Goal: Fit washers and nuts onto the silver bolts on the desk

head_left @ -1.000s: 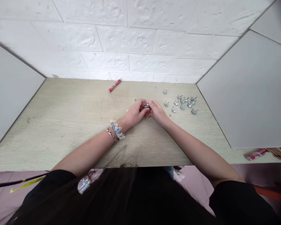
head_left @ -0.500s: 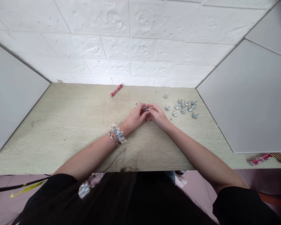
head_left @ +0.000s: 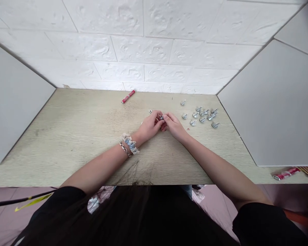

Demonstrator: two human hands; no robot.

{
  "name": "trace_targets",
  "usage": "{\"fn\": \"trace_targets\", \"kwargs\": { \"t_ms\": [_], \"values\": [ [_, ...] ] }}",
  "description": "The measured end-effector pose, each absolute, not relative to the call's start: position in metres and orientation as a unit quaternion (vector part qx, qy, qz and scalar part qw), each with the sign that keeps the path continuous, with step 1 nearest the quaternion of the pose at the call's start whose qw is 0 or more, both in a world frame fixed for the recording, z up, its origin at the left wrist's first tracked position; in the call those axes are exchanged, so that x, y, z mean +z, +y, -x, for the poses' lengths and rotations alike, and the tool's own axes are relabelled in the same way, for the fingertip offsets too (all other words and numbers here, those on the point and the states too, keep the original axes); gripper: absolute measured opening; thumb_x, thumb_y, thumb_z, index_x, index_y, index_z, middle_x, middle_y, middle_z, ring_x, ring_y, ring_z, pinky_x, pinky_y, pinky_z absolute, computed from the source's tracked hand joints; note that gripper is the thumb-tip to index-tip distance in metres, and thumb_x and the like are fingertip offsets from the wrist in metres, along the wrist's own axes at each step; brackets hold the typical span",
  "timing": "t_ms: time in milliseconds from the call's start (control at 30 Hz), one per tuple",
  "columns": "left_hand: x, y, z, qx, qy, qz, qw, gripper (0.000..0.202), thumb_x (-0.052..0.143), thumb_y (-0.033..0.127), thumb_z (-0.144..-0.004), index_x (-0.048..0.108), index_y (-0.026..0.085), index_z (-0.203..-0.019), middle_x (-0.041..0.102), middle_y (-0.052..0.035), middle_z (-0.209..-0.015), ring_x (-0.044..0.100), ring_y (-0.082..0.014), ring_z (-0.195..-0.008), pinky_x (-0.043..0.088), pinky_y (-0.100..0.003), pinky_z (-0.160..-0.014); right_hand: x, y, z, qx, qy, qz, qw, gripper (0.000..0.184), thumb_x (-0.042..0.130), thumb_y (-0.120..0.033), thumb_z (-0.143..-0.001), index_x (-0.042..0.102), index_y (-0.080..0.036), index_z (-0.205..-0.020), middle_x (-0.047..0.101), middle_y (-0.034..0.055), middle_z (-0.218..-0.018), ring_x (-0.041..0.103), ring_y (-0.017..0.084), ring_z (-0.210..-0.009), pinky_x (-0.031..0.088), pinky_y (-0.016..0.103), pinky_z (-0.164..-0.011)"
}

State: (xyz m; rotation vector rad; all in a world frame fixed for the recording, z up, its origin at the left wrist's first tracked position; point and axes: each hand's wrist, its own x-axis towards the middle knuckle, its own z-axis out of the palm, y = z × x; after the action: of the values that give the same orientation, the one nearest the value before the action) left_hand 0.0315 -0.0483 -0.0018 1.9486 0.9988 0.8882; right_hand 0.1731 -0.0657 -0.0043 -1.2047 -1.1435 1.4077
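Seemingly tight around bolt [head_left: 161, 118]: left hand [head_left: 149, 127], right hand [head_left: 175, 126]

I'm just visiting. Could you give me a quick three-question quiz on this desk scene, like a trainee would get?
1. What do the left hand and right hand pinch together?
2. True or false: the red tube lies near the wall.
3. The loose bolts lie on which side of the hands? A left, B right, C behind.
Key: 1 a small metal piece; 2 true; 3 B.
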Motion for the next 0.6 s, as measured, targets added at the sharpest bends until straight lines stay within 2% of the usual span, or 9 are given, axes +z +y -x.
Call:
{"fn": "trace_targets", "kwargs": {
  "t_ms": [333,600],
  "values": [
    [-0.0035,-0.0479,-0.0311,0.348,0.386,-0.771,0.369,0.017,0.052,0.020,-0.085,0.047,0.019,-0.101,0.057,0.0039,-0.075,0.053,-0.0083,-0.061,0.044,-0.023,-0.062,-0.0020,-0.0667,-0.1733,0.579,-0.467,0.486,0.459,0.038,0.060,-0.054,-0.076,0.047,-0.019,-0.085,0.054,-0.0067,-0.061,0.053,0.006,-0.050,0.044,0.020,-0.048],
    [-0.0009,-0.0480,-0.0325,0.367,0.394,-0.759,0.366,0.013,0.052,0.021,-0.086,0.047,0.019,-0.098,0.058,0.0030,-0.077,0.053,-0.0080,-0.063,0.043,-0.022,-0.061,-0.0050,-0.0670,-0.1725,0.559,-0.472,0.496,0.467,0.044,0.058,-0.062,-0.076,0.046,-0.019,-0.079,0.054,-0.0051,-0.062,0.054,0.007,-0.052,0.046,0.020,-0.049]
  ]
}}
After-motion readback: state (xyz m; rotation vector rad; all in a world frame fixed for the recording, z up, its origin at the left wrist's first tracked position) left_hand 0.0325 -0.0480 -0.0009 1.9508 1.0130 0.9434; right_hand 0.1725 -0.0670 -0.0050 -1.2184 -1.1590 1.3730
